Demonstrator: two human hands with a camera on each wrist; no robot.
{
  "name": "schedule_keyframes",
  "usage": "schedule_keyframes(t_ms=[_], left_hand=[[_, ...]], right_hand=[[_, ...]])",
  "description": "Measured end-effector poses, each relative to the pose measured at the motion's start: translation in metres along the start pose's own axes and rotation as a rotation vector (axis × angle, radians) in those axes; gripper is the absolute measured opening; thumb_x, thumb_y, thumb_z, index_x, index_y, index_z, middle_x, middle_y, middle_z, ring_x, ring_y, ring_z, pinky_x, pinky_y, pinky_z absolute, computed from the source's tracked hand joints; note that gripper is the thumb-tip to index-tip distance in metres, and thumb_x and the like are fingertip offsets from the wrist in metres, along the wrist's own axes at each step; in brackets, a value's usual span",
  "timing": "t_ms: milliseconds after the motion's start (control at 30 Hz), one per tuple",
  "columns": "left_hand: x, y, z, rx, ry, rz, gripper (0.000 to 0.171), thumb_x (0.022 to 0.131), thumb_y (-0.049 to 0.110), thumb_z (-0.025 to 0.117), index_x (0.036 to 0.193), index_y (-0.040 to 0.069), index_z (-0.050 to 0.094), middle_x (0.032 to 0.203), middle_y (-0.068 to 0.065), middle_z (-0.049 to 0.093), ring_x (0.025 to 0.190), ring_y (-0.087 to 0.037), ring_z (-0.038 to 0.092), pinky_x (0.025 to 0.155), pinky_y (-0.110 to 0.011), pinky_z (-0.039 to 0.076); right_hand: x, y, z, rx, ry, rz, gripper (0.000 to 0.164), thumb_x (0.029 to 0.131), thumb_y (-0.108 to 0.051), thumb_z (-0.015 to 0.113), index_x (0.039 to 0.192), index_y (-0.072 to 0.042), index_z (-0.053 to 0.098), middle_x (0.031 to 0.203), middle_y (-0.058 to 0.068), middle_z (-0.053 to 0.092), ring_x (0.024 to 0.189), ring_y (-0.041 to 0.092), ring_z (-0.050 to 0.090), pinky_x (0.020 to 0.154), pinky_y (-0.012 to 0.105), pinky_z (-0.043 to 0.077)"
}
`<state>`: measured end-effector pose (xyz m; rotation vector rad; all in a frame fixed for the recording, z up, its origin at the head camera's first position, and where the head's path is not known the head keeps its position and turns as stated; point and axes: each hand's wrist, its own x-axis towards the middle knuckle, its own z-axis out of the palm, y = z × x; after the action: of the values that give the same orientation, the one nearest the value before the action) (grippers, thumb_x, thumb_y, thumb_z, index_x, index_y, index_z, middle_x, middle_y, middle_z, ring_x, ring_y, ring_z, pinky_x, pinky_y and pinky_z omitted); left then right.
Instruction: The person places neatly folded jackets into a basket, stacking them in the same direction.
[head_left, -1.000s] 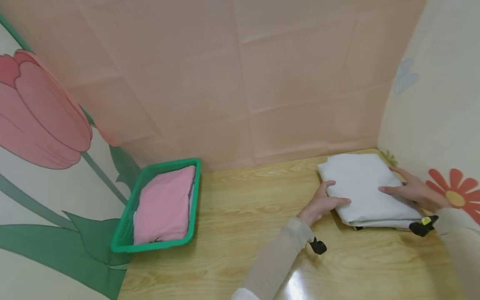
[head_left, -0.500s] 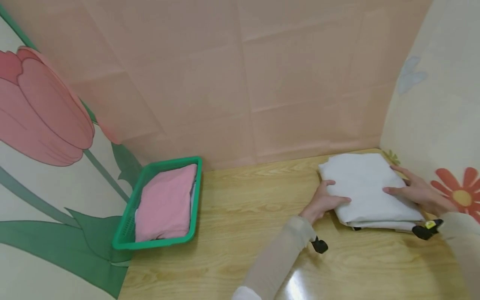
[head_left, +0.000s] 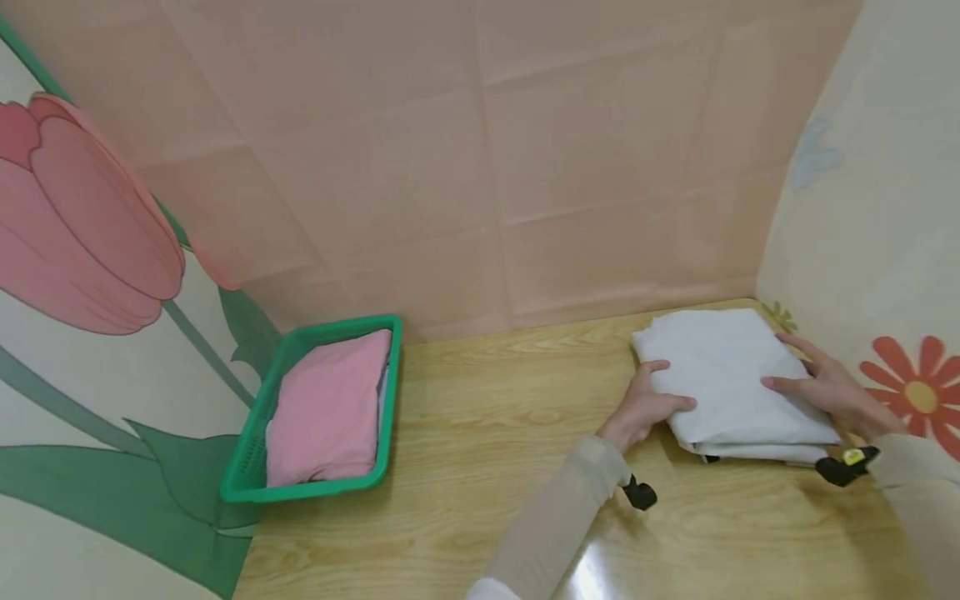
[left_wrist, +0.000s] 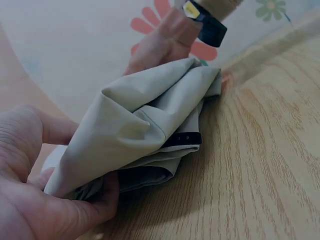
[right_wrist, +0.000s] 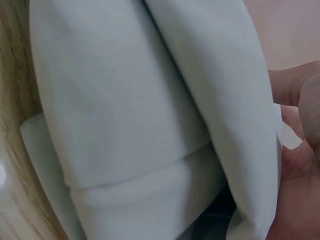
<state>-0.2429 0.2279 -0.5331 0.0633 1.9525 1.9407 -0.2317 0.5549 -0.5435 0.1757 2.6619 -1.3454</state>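
A folded pale grey garment [head_left: 731, 375] lies at the right of the table in the head view. My left hand [head_left: 643, 407] grips its left edge, thumb over the top. On the opposite edge my right hand [head_left: 834, 390] holds it, with the thumb on top and fingers along the far right side. In the left wrist view, the garment's [left_wrist: 130, 125] stacked layers and a small dark strap [left_wrist: 184, 138] show, and the left fingers reach underneath. Broad folds of the cloth [right_wrist: 120, 110] fill the right wrist view, with the right hand [right_wrist: 302, 185] behind them.
At the left of the wooden table [head_left: 487, 442] stands a green basket [head_left: 392, 400] with folded pink cloth [head_left: 330, 408] in it. A pinkish sheet [head_left: 450, 183] hangs along the back. The right wall [head_left: 900, 208] with its printed flowers is close to my right hand.
Both hands keep their hold on the garment's edges. The garment stays almost where it was; the whole head view shifts slightly.
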Motion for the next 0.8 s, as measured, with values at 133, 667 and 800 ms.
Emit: schedule_keyframes(t_ms=[133,667,800], left_hand=[[0.0,0.002,-0.001,-0.042,-0.04,0.004,0.072,0.08,-0.007,0.084,0.136,0.032,0.062,0.138,0.003,0.057,0.113,-0.013,0.059,0.094,-0.03,0.056],[-0.008,0.008,-0.001,0.02,-0.042,-0.001,0.079,0.074,-0.009,0.084,0.137,0.034,0.061,0.136,0.003,0.058,0.107,-0.011,0.058,0.09,-0.028,0.055],[-0.009,0.008,0.001,-0.008,-0.019,0.023,0.08,0.072,-0.014,0.082,0.134,0.031,0.062,0.129,0.003,0.059,0.105,-0.012,0.059,0.087,-0.029,0.056]], right_hand=[[0.0,0.002,0.002,0.011,0.013,-0.001,0.107,0.1,-0.047,0.073,0.165,-0.05,-0.012,0.171,0.037,-0.011,0.149,0.071,0.012,0.096,0.074,0.043],[-0.008,-0.005,0.007,-0.002,-0.019,-0.014,0.108,0.101,-0.046,0.072,0.166,-0.046,-0.014,0.171,0.033,-0.02,0.148,0.074,0.005,0.096,0.083,0.036],[-0.01,-0.007,0.009,0.005,-0.027,0.005,0.109,0.101,-0.047,0.071,0.168,-0.038,-0.015,0.169,0.037,-0.018,0.148,0.073,0.005,0.096,0.082,0.037]])
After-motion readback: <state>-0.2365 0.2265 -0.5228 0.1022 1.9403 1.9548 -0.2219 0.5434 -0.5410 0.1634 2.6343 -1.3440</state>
